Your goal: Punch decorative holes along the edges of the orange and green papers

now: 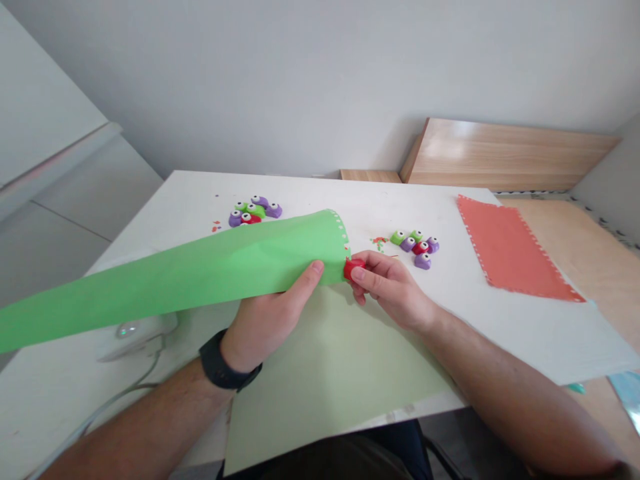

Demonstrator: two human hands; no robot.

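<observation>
A long green paper sheet [200, 267] curves across the table, its right edge lined with small punched holes. My left hand [275, 320] grips it near that edge, thumb on top and fingers hidden underneath. At the lower corner of the punched edge, a red craft punch [353, 269] meets the paper. My right hand [393, 287] is closed around this punch, with the thumb pressed on it. Whether the paper is fully inside its slot, I cannot tell.
Two groups of red, green and purple craft punches lie behind the paper, one at left [255, 211] and one at right [417, 245]. Paper bits [380, 242] are scattered nearby. An orange sheet [515, 247] with punched edges lies right. A white device [135, 333] with a cable sits left.
</observation>
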